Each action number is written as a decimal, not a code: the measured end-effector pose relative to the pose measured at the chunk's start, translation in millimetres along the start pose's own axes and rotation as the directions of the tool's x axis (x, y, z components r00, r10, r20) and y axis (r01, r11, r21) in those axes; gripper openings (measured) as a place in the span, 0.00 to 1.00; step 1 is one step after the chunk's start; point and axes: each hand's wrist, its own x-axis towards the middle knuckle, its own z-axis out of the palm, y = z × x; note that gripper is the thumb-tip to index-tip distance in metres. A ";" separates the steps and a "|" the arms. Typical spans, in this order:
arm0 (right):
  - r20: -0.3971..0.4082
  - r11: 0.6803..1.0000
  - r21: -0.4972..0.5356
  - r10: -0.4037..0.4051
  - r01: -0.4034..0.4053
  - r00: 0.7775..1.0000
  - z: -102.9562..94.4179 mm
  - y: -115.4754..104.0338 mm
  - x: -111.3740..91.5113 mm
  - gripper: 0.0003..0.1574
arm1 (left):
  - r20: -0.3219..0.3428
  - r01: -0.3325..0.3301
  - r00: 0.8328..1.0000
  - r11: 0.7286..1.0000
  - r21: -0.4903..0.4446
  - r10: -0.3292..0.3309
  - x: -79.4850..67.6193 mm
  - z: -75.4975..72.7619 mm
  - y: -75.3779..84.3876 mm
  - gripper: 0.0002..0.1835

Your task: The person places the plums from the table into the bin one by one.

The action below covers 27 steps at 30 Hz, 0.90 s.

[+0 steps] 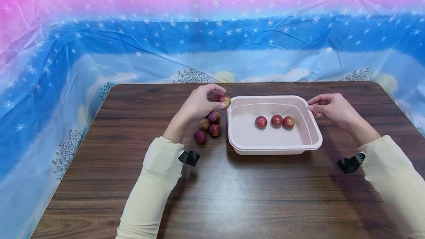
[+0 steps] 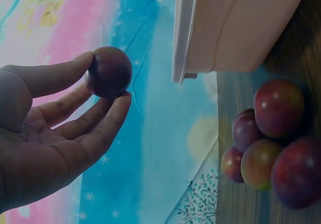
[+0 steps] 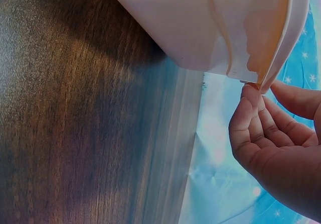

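Note:
My left hand (image 1: 200, 102) pinches a red-and-yellow plum (image 1: 225, 101) between thumb and fingertips, raised just off the left rim of a pale pink plastic basin (image 1: 275, 147). The left wrist view shows this held plum (image 2: 109, 72) from its dark side. Inside the basin lie three red plums, one of them (image 1: 261, 122) apart from the other two. Beneath and beside my left wrist, several more plums (image 1: 214, 130) cluster on the table. My right hand (image 1: 335, 108) grips the basin's right rim, thumb on one side and fingers (image 3: 246, 113) on the other in the right wrist view.
Everything stands on a dark wood-grain table (image 1: 212, 198). A pink and blue snowflake cloth (image 1: 212, 36) hangs behind its far edge and down the left side. Black straps (image 1: 189, 158) sit at both cuffs.

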 end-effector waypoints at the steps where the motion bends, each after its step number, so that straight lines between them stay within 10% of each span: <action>1: 0.001 1.000 -0.005 -0.001 0.001 1.000 -0.1 0.1 0.2 0.23 | 0.003 0.001 1.000 1.000 -0.004 -0.001 0.9 1.9 0.6 0.19; 27: -0.001 1.000 -0.012 0.001 -0.001 1.000 0.3 -1.2 0.0 0.22 | 0.048 -0.031 0.998 0.999 -0.021 0.032 10.5 32.8 3.9 0.20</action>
